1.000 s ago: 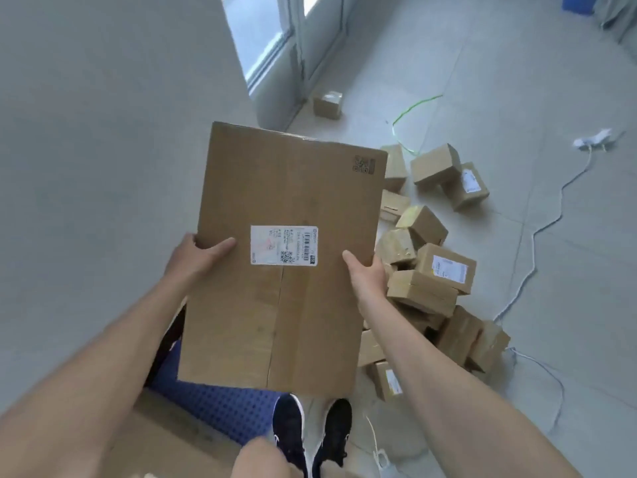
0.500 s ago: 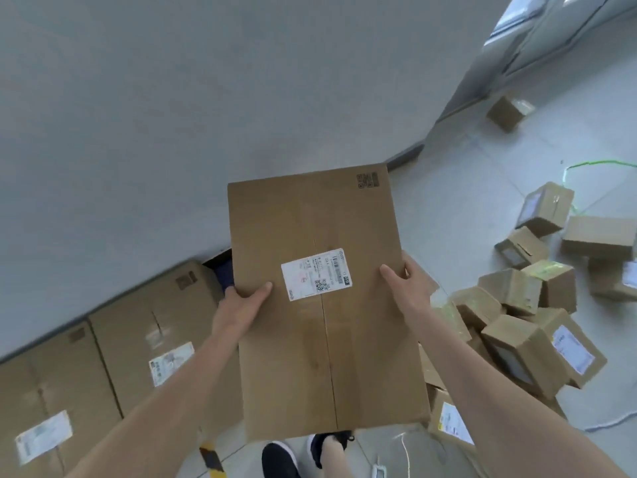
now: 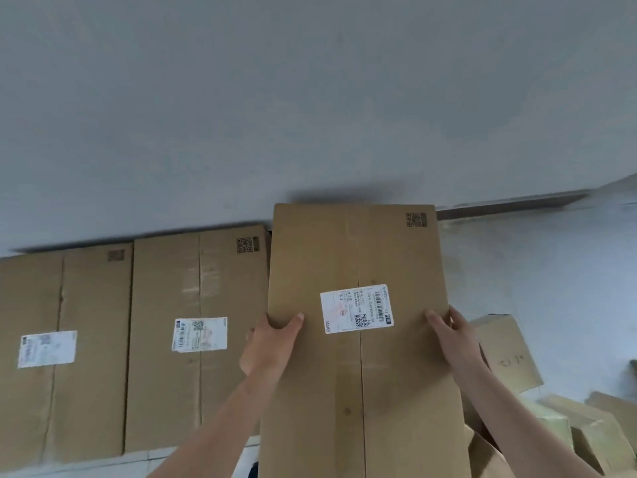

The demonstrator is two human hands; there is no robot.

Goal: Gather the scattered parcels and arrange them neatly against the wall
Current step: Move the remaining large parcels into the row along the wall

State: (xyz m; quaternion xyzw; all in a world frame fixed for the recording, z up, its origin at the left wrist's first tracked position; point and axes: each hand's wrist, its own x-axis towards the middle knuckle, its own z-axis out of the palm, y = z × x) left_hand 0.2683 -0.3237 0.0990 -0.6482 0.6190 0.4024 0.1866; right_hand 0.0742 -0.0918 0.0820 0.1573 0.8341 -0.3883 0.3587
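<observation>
A large flat parcel (image 3: 310,270) is gripped along both long edges, the left hand (image 3: 272,343) curled round one side, thumb on top, and the right hand (image 3: 455,336) clasped on the other. It is held label (image 3: 356,308) up, far end toward the wall (image 3: 310,98), just beside a row of parcels (image 3: 196,339) lying against it. Smaller boxes (image 3: 510,353) are seen scattered at the right.

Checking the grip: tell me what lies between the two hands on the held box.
In the head view, the white shipping label sits on the held box between the left hand and right hand, across its centre seam.
</observation>
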